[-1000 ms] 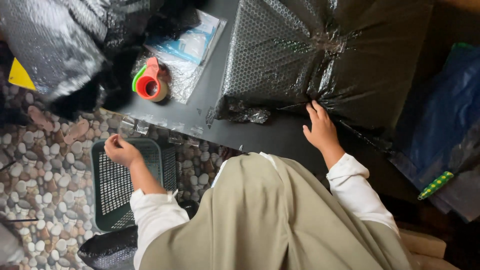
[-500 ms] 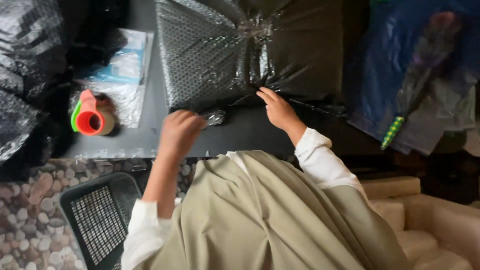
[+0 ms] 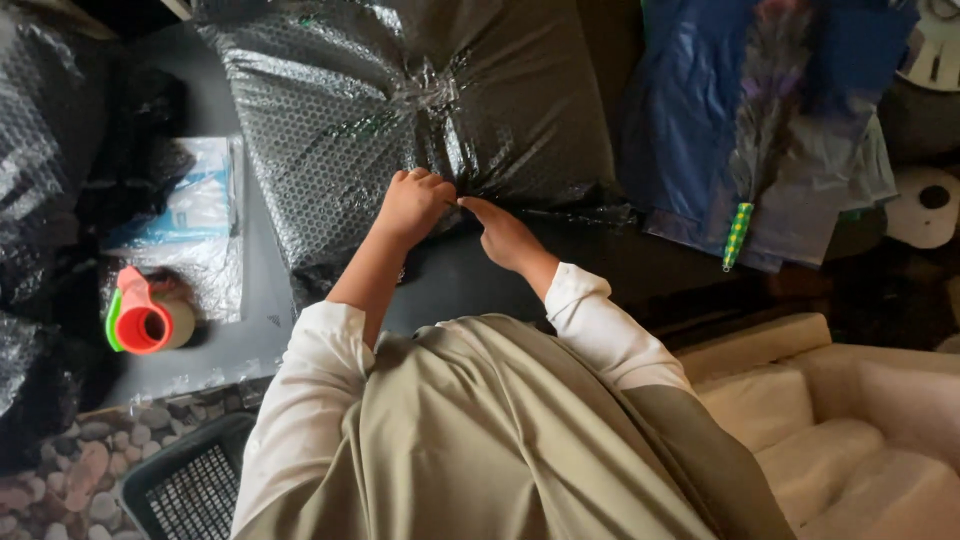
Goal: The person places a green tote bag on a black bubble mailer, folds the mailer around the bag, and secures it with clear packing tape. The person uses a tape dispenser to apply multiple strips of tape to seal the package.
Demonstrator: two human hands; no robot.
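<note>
Head view, parcel: a big parcel wrapped in black bubble wrap (image 3: 400, 110) lies on the dark desk (image 3: 240, 330), filling most of its far half; its long axis runs left to right across the picture, and a band of clear tape crosses its middle front to back.
Head view, direction: the parcel lies straight ahead of both hands, and its near edge is right at the fingers.
Head view, left hand: the left hand (image 3: 412, 205) is curled at the parcel's near edge, knuckles up; its fingers (image 3: 432, 185) are bunched narrow and seem to pinch a fold of the wrap, though the grip itself is hidden under the hand.
Head view, right hand: the right hand (image 3: 500, 232) lies flatter, with its forefinger stretched left so that the tip meets the left hand's fingers at the same edge; it presses on the wrap and clasps nothing that can be seen.
Head view, nearer hand: both are at the edge, touching each other near the taped seam; neither is clearly closer.
Head view, arms: both forearms reach forward from white sleeves and converge to a point.
Head view, surroundings: a red tape dispenser (image 3: 145, 320) stands well apart at the desk's left, near a clear plastic packet (image 3: 195, 215); a blue bag (image 3: 720, 120) lies to the right, and a black basket (image 3: 190, 490) sits on the pebbled floor.
</note>
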